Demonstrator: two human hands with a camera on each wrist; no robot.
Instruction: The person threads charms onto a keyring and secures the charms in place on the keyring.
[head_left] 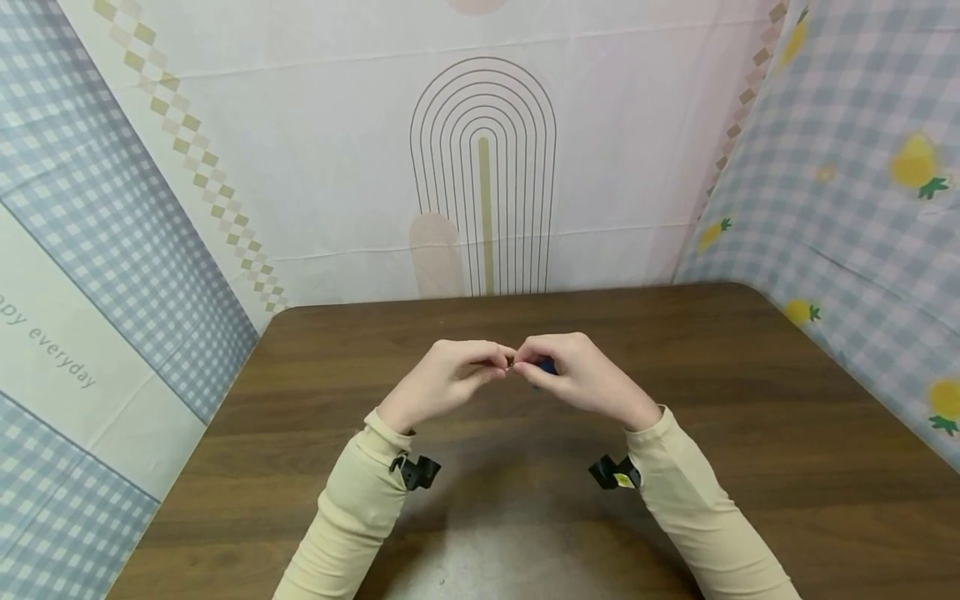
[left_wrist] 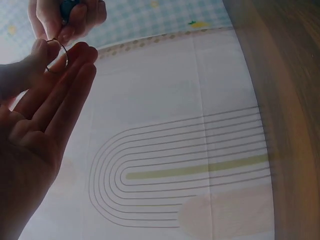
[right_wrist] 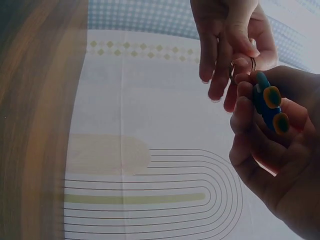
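Observation:
Both hands meet above the table, fingertips close together. My left hand point(head_left: 441, 382) pinches a thin metal split ring point(left_wrist: 66, 59) between thumb and index finger, its other fingers stretched out. In my right hand point(head_left: 583, 373) is a small blue charm point(right_wrist: 260, 102) with orange and green round parts, held between thumb and fingers. The right fingertips also touch the near side of the ring. From the head view the charm is mostly covered by the right hand. Whether the ring and charm are joined is hidden by the fingertips.
Below the hands lies a brown wood-grain table point(head_left: 315, 467). A white patterned cloth point(head_left: 330, 167) hangs behind it, with blue checked cloth point(head_left: 847, 125) at the sides. Black camera mounts point(head_left: 422, 473) sit on both wrists.

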